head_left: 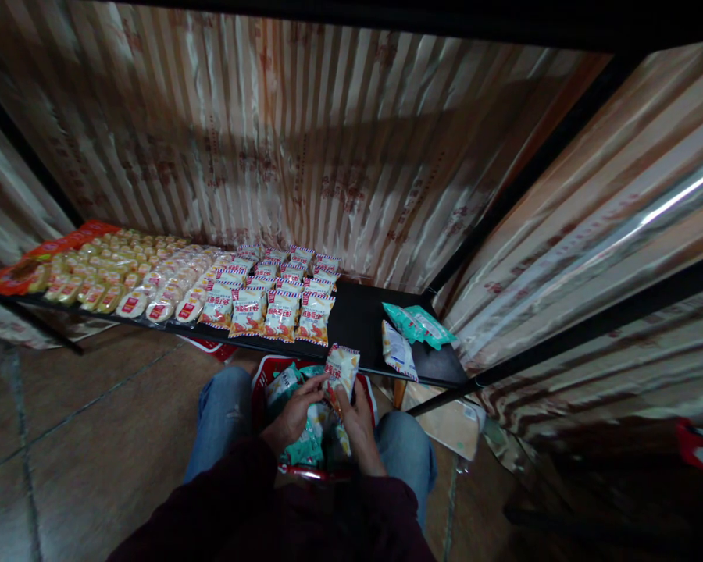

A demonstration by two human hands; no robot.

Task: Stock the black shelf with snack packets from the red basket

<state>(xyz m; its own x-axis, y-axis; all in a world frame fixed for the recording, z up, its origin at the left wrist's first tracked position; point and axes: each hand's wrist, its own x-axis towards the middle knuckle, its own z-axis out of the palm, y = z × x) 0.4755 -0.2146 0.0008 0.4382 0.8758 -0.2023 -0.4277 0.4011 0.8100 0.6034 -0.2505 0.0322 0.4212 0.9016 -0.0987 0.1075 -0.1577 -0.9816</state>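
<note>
Between my two hands I hold a white and orange snack bag (342, 365) upright, above a red basket (259, 382). My left hand (297, 411) is closed on the bag's left side, and my right hand (356, 415) grips its lower right. Inside the basket lie green snack bags (305, 443) and some white ones, partly hidden by my hands. Ahead, on a black shelf (357, 312), similar white and orange bags (281, 314) stand in rows.
Left along the shelf are packaged cakes (162, 289) and an orange packet (12, 269). Two green bags (419, 324) and a white-blue bag (398, 350) lie at its right end. Black frame bars (533, 172) and striped sheeting (328, 140) surround it. A cardboard box (451, 425) sits below.
</note>
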